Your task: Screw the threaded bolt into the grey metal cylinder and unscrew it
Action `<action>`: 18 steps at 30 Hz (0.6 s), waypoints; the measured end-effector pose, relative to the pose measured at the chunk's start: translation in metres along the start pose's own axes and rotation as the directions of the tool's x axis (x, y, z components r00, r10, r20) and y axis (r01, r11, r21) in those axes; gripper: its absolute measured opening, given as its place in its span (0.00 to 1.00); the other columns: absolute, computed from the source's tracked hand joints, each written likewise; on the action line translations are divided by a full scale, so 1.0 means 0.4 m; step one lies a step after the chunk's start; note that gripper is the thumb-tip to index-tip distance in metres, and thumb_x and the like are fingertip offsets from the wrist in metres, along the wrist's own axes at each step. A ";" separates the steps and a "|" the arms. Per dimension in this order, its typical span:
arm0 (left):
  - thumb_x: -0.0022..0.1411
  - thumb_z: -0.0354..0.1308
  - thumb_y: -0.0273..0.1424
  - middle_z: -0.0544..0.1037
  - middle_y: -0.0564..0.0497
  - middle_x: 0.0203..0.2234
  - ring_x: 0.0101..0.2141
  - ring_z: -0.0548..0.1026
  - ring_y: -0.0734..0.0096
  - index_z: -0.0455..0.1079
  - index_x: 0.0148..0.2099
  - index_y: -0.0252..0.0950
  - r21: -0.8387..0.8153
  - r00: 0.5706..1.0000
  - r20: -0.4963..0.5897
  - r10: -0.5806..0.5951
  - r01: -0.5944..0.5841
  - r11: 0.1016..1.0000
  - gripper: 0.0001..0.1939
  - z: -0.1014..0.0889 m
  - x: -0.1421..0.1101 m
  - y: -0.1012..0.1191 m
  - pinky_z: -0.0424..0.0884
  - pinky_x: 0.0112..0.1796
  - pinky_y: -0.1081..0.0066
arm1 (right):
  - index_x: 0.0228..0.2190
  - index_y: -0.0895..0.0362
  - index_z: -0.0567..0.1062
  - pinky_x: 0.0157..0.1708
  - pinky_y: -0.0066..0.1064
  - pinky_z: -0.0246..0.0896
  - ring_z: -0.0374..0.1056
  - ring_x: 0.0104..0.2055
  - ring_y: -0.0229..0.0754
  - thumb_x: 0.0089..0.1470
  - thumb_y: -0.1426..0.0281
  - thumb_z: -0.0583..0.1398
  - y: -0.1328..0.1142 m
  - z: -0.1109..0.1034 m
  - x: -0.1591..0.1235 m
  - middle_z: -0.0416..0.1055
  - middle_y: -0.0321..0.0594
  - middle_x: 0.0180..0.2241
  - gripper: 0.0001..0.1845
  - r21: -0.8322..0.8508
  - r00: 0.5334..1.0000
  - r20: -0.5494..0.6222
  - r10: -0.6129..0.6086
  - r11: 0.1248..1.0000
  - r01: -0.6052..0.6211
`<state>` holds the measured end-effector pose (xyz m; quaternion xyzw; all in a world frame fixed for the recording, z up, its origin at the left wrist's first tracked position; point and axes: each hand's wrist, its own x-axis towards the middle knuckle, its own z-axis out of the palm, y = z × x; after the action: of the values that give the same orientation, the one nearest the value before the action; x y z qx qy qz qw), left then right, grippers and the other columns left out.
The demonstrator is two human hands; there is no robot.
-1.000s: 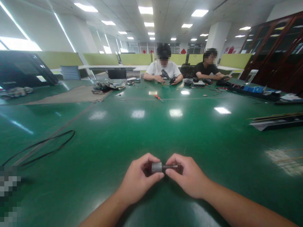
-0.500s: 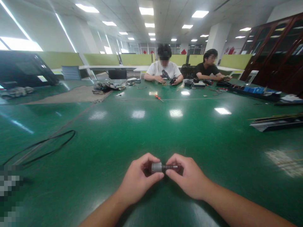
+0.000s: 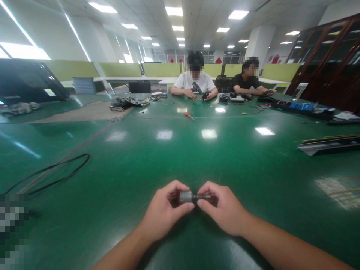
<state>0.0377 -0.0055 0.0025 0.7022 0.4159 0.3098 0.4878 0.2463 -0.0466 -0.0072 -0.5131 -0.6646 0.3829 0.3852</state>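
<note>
Both hands meet just above the green table [image 3: 180,157] near its front edge. My left hand [image 3: 164,212] is closed round a small grey metal cylinder [image 3: 185,197]. A thin dark threaded shaft [image 3: 203,196] sticks out of the cylinder to the right. My right hand [image 3: 223,212] pinches that shaft between thumb and fingers. Part of the cylinder's left end is hidden inside my left fingers.
A black cable loop [image 3: 53,172] lies at the left. A red-handled screwdriver [image 3: 188,116] lies mid-table. Dark trays with long rods [image 3: 329,144] sit at the right. Two people [image 3: 194,84] sit at the far side, handling tools among scattered parts.
Nothing has changed apart from a very slight shift of the hands upward in the picture; both keep the same hold on the cylinder and shaft.
</note>
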 end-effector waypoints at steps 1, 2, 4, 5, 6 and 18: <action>0.54 0.68 0.34 0.76 0.52 0.30 0.32 0.73 0.67 0.70 0.41 0.36 -0.004 1.000 0.000 -0.002 0.002 1.000 0.15 0.000 0.000 0.000 0.67 0.35 0.71 | 0.34 0.56 0.74 0.28 0.27 0.57 0.64 0.26 0.36 0.55 0.71 0.62 -0.001 0.000 0.000 0.71 0.32 0.26 0.02 0.000 1.000 -0.002 0.003 1.000 -0.003; 0.54 0.68 0.34 0.76 0.52 0.30 0.32 0.73 0.67 0.70 0.41 0.36 -0.009 1.000 0.000 -0.005 0.005 1.000 0.14 -0.001 -0.001 -0.001 0.67 0.35 0.71 | 0.34 0.56 0.74 0.28 0.27 0.57 0.64 0.26 0.36 0.55 0.71 0.62 -0.001 0.001 0.001 0.71 0.32 0.26 0.02 0.001 1.000 -0.004 0.006 1.000 -0.006; 0.54 0.68 0.34 0.76 0.52 0.30 0.32 0.73 0.67 0.70 0.41 0.36 -0.020 1.000 -0.003 -0.010 0.010 1.000 0.15 -0.002 -0.002 -0.003 0.67 0.34 0.71 | 0.34 0.56 0.74 0.28 0.26 0.57 0.65 0.26 0.36 0.55 0.72 0.62 -0.002 0.001 0.001 0.71 0.32 0.26 0.02 0.005 1.000 -0.010 0.006 1.000 -0.006; 0.53 0.68 0.34 0.75 0.52 0.30 0.32 0.73 0.67 0.70 0.41 0.35 -0.025 1.000 -0.006 -0.012 0.011 1.000 0.15 -0.002 -0.002 -0.004 0.68 0.34 0.71 | 0.34 0.56 0.74 0.28 0.26 0.57 0.65 0.26 0.36 0.55 0.72 0.62 -0.002 0.002 0.001 0.71 0.32 0.26 0.02 0.008 1.000 -0.012 0.004 1.000 -0.004; 0.53 0.68 0.34 0.76 0.52 0.30 0.32 0.73 0.67 0.70 0.41 0.35 -0.028 1.000 -0.009 -0.012 0.012 1.000 0.15 -0.002 -0.002 -0.005 0.68 0.34 0.71 | 0.34 0.56 0.74 0.28 0.26 0.57 0.65 0.26 0.36 0.55 0.72 0.62 -0.002 0.002 0.001 0.71 0.32 0.26 0.02 0.009 1.000 -0.015 0.000 1.000 0.000; 0.53 0.70 0.33 0.76 0.53 0.30 0.31 0.72 0.68 0.70 0.41 0.35 -0.069 1.000 -0.009 -0.014 0.013 0.998 0.16 -0.001 0.002 -0.012 0.67 0.35 0.70 | 0.34 0.56 0.74 0.28 0.26 0.57 0.66 0.27 0.36 0.55 0.72 0.62 -0.003 0.001 -0.001 0.71 0.32 0.26 0.03 0.009 1.000 -0.013 -0.002 1.000 0.002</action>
<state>0.0365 -0.0037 -0.0019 0.6805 0.4122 0.3241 0.5118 0.2458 -0.0473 -0.0065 -0.5130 -0.6610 0.3822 0.3922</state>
